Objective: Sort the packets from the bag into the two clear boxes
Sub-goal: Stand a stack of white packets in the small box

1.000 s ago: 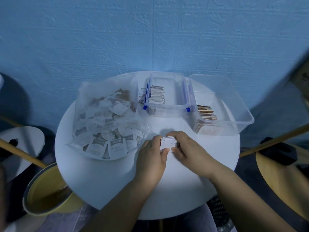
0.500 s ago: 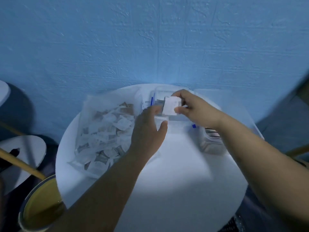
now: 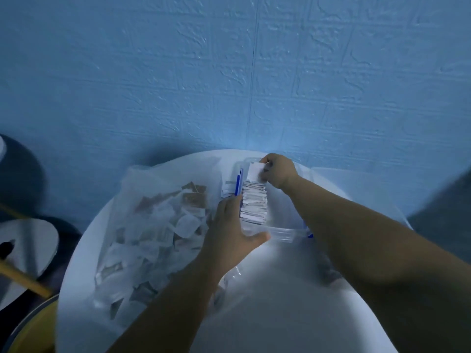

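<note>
On the round table (image 3: 267, 314), all positions referenced to the blue-latched box (image 3: 283, 231):
Blue-latched box: clear, at the table's far side; holds a row of packets (image 3: 254, 206) standing on edge.
Right hand (image 3: 279, 171): at the row's far end, fingers pinched closed on a white packet (image 3: 253, 172).
Left hand (image 3: 233, 231): fingers spread open, braced against the box's left side and near wall, gripping nothing.
Bag (image 3: 153, 233): clear, left of the box, full of loose packets.
Second clear box (image 3: 339, 179): right of it; contents apparently hidden by the forearm.
</note>
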{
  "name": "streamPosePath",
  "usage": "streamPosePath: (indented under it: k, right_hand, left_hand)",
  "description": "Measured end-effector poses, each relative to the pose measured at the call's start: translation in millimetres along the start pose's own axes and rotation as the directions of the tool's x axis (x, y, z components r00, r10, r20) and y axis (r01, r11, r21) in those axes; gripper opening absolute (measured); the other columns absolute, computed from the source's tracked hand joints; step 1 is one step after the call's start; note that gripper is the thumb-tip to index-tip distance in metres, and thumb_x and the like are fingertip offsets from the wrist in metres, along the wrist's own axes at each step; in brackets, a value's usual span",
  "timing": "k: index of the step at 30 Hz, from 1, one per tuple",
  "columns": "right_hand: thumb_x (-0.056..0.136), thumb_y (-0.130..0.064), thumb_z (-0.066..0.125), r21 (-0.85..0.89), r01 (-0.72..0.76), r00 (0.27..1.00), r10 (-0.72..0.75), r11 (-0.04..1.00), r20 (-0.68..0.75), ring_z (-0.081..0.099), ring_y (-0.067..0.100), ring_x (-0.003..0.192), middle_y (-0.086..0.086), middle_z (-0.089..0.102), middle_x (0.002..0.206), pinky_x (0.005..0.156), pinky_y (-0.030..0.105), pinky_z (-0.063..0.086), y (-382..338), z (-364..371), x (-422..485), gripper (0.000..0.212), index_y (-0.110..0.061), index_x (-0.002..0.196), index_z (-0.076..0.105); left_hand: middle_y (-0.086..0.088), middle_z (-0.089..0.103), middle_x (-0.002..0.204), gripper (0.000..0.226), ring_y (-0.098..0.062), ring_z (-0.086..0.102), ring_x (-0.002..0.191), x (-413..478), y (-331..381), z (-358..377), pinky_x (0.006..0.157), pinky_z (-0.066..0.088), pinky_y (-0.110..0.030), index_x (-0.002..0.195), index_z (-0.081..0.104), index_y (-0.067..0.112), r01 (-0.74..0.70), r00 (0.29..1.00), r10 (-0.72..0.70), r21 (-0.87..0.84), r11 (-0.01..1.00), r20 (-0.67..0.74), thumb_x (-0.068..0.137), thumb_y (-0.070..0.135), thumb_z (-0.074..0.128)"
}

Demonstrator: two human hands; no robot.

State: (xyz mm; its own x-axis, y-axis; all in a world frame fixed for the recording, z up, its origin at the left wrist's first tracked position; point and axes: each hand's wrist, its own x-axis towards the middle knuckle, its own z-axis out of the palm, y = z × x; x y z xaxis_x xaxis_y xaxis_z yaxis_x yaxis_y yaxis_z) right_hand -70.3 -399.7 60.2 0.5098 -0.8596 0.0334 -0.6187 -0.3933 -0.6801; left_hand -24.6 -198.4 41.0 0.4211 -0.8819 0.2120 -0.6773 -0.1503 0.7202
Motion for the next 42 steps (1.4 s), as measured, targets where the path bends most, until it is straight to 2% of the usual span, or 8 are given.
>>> streamPosePath:
  k: [6, 12, 17, 23, 27, 29, 33, 42]
  right_hand:
    - [0.079, 0.003, 0.059, 0.203, -0.178, 0.965, 0.13, 0.963, 0.227, 0.054, 0.023, 0.084, 0.011, 0.059, 0.089, 0.08, 0.036, 0.05, 2, 1, 7, 0.017, -0.014, 0.08, 0.059]
    - [0.086, -0.029, 0.064, 0.219, -0.236, 0.882, 0.114, 0.947, 0.457, 0.05, 0.014, 0.092, 0.004, 0.057, 0.102, 0.081, 0.025, 0.047, 5, -10, 10, 0.02, -0.016, 0.102, 0.061]
    - [0.087, -0.032, 0.062, 0.186, -0.157, 0.909, 0.069, 0.97, 0.41, 0.049, 0.011, 0.082, 0.005, 0.055, 0.098, 0.068, 0.018, 0.046, 4, -8, 6, 0.019, -0.016, 0.098, 0.057]
    - [0.086, -0.037, 0.063, 0.124, -0.106, 0.922, 0.051, 0.987, 0.384, 0.052, 0.009, 0.08, 0.004, 0.059, 0.101, 0.06, 0.017, 0.046, 2, -8, 4, 0.025, -0.015, 0.098, 0.059]
    - [0.084, -0.044, 0.063, 0.07, -0.096, 0.922, 0.063, 0.993, 0.383, 0.055, 0.014, 0.089, 0.004, 0.063, 0.101, 0.074, 0.022, 0.051, 1, -13, 5, 0.038, -0.011, 0.103, 0.062]
    - [0.087, -0.035, 0.062, 0.107, -0.121, 0.91, 0.067, 0.987, 0.41, 0.058, 0.014, 0.092, 0.008, 0.065, 0.109, 0.074, 0.019, 0.052, 1, -18, 4, 0.032, -0.009, 0.107, 0.062]
    - [0.088, -0.011, 0.062, 0.211, -0.131, 0.931, 0.048, 0.969, 0.362, 0.059, 0.013, 0.076, 0.021, 0.062, 0.117, 0.058, 0.009, 0.052, 2, -21, 1, 0.029, 0.002, 0.114, 0.059]
    - [0.087, -0.021, 0.062, 0.052, -0.001, 0.949, -0.015, 0.999, 0.315, 0.055, 0.014, 0.091, 0.011, 0.065, 0.113, 0.079, 0.03, 0.051, 5, -16, -3, 0.022, -0.007, 0.104, 0.068]
  left_hand:
    - [0.006, 0.041, 0.13, 0.081, 0.006, 0.026, 0.104, 0, -1, 0, 0.076, 0.019, -0.001, 0.135, 0.037, 0.022, -0.052, 0.999, 0.052, -0.038, 0.998, 0.0, 0.067, 0.035, 0.079]
    - [0.008, 0.04, 0.13, 0.08, 0.009, 0.026, 0.101, -1, -3, 0, 0.069, 0.019, 0.011, 0.134, 0.037, 0.024, -0.029, 1.0, 0.029, -0.069, 0.997, 0.003, 0.067, 0.034, 0.08]
    - [0.011, 0.04, 0.129, 0.079, 0.01, 0.027, 0.1, -1, -3, 1, 0.071, 0.024, -0.003, 0.133, 0.036, 0.027, -0.028, 1.0, 0.028, -0.069, 0.997, 0.003, 0.067, 0.036, 0.079]
    - [0.011, 0.04, 0.13, 0.08, 0.008, 0.028, 0.102, -1, -3, 1, 0.068, 0.027, 0.005, 0.133, 0.035, 0.026, -0.034, 0.999, 0.034, -0.051, 0.998, 0.003, 0.067, 0.039, 0.079]
    - [0.01, 0.038, 0.133, 0.082, 0.012, 0.022, 0.101, -1, -3, 1, 0.071, 0.019, 0.003, 0.135, 0.035, 0.025, -0.036, 0.999, 0.036, -0.058, 0.998, 0.0, 0.067, 0.038, 0.079]
    - [0.01, 0.038, 0.133, 0.082, 0.013, 0.022, 0.101, -2, -3, 1, 0.07, 0.017, 0.008, 0.135, 0.035, 0.024, -0.037, 0.999, 0.037, -0.063, 0.997, -0.003, 0.067, 0.037, 0.08]
    - [0.011, 0.036, 0.137, 0.085, 0.005, 0.03, 0.113, -1, -3, 0, 0.077, 0.019, -0.004, 0.137, 0.032, 0.025, -0.01, 1.0, 0.01, -0.036, 0.999, -0.002, 0.068, 0.042, 0.078]
    - [0.009, 0.04, 0.132, 0.084, 0.011, 0.024, 0.101, -3, -3, 1, 0.075, 0.018, -0.002, 0.135, 0.036, 0.025, -0.019, 1.0, 0.018, -0.047, 0.999, -0.022, 0.065, 0.038, 0.081]
